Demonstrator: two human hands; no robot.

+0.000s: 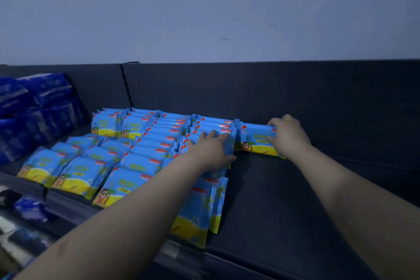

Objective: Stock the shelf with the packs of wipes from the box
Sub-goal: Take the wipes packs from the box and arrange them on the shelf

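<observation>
My right hand (pixel 288 136) grips a blue-and-yellow plastic pack of wipes (pixel 256 141), centre right, upright on the dark flat shelf (pixel 295 188), apparently starting a new row. My left hand (pixel 211 150), fingers flat, steadies the adjacent stocked packs (pixel 145 143).

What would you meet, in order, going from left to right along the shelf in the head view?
Dark blue packs → rows of wipes → left hand, resting on those rows → lone pack → right hand, gripping it → bare shelf.
</observation>
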